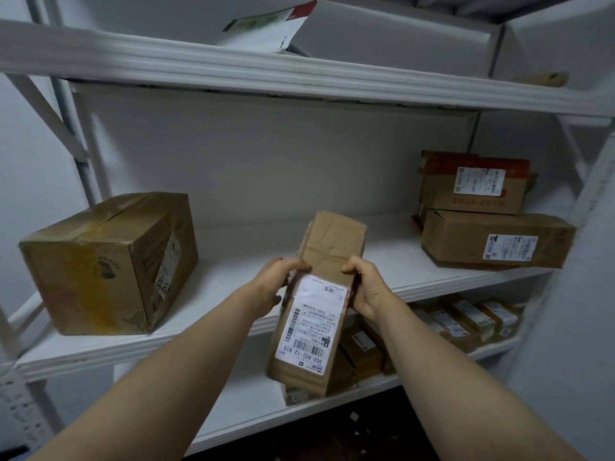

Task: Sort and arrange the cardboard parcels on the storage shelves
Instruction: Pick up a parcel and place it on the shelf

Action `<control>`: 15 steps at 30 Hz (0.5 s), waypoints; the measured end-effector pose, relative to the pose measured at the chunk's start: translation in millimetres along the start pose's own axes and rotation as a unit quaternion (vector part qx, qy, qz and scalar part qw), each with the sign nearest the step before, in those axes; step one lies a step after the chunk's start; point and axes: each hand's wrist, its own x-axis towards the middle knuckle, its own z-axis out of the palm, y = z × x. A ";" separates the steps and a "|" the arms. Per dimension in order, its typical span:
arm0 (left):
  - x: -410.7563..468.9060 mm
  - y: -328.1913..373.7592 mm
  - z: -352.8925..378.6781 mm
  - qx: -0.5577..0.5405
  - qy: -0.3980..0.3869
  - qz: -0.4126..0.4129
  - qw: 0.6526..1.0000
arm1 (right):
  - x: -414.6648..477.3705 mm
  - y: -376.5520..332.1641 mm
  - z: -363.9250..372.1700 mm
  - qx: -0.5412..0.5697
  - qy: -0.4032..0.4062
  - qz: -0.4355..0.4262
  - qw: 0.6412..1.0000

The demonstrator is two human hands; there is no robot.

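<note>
I hold a long, narrow brown cardboard parcel with a white shipping label facing me, tilted in front of the middle shelf. My left hand grips its left edge and my right hand grips its right edge, both about midway along it. A big taped box sits at the left of the middle shelf. Two labelled boxes are stacked at the right: a red-taped one on top of a longer flat one.
The lower shelf carries several small labelled parcels in rows at the right. The top shelf holds a white envelope-like packet and a large white box. White metal uprights frame both sides.
</note>
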 end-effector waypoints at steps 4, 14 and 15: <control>-7.0 2.3 0.8 0.033 -0.052 0.006 0.998 | -8.5 3.8 -0.3 0.004 -0.035 0.007 0.999; -8.2 -36.3 -21.7 0.111 -0.058 0.058 0.990 | -19.6 14.5 0.1 -0.169 -0.085 0.023 0.982; -10.4 -38.4 -24.1 0.113 -0.053 0.064 0.990 | -23.1 15.0 2.1 -0.173 -0.086 0.029 0.981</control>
